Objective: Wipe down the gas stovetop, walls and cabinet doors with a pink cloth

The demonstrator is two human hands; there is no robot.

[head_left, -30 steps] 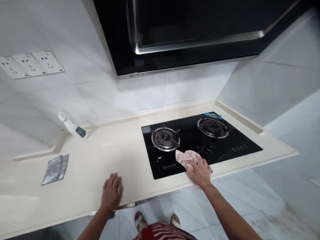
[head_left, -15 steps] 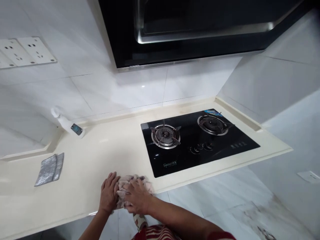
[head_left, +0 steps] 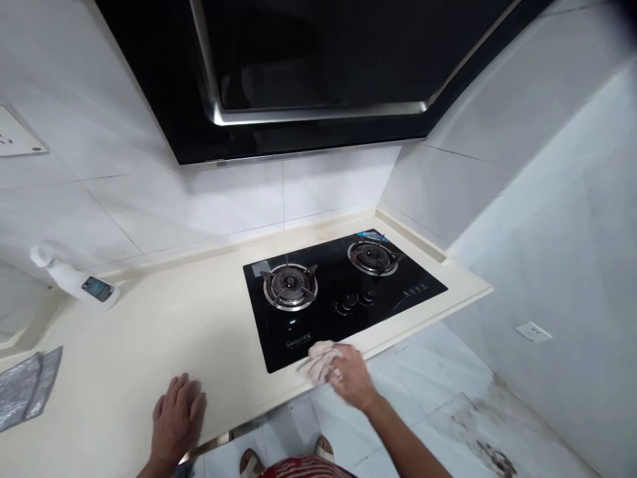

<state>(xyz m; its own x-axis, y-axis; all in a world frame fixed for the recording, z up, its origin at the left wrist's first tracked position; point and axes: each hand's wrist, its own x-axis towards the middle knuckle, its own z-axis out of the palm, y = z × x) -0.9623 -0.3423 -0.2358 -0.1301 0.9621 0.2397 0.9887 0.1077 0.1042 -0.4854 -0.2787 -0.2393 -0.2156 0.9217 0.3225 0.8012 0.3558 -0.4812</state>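
Resting on the cream countertop (head_left: 219,358) near its front edge is my left hand (head_left: 176,418), palm down, holding nothing. Bunched under the fingers of my right hand (head_left: 352,377) is a pale patterned cloth (head_left: 318,362), slightly blurred. The cloth lies at the counter's front edge, touching the near edge of the black glass gas cooktop (head_left: 318,328). Two burners with pan supports, the left burner (head_left: 290,287) and the right burner (head_left: 372,257), sit beyond my right hand, with control knobs (head_left: 354,302) between them.
A white spray bottle (head_left: 74,279) leans in the back left corner. A silvery folded sheet (head_left: 27,388) lies at the far left. The black range hood (head_left: 308,66) hangs above the cooktop. A wall socket (head_left: 533,332) is at the right.
My right hand has moved right with the cloth, from the counter left of the cooktop to its front edge. My left hand has come off the cloth. The view has shifted right.
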